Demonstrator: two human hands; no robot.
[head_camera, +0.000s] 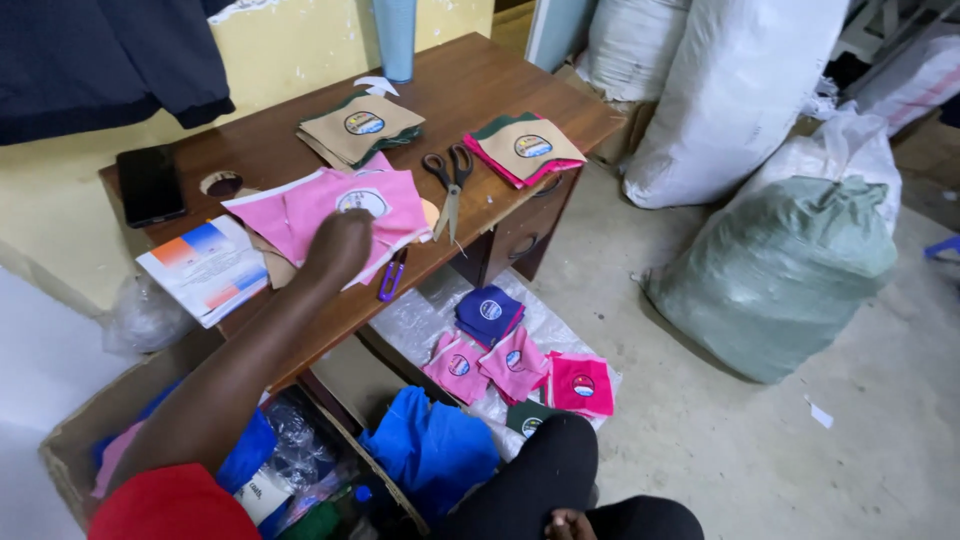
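Brown wood makes up the desk (300, 120) I look down on, set against a yellow wall, with bulging sacks (780, 270) on the concrete floor beside it. On the desk lie a black phone (150, 185), a printed leaflet (205, 268), scissors (450, 185) and two stacks of badge-marked cloth pieces (360, 128). More cloth pieces (515, 360) lie on plastic sheeting on the floor. My left hand (338, 245) rests fingers-down on the pink fabric pieces (310, 210) at the desk's front; I cannot tell whether it is pinching them. My right hand (568, 523) barely shows at my knee, its grip unclear.
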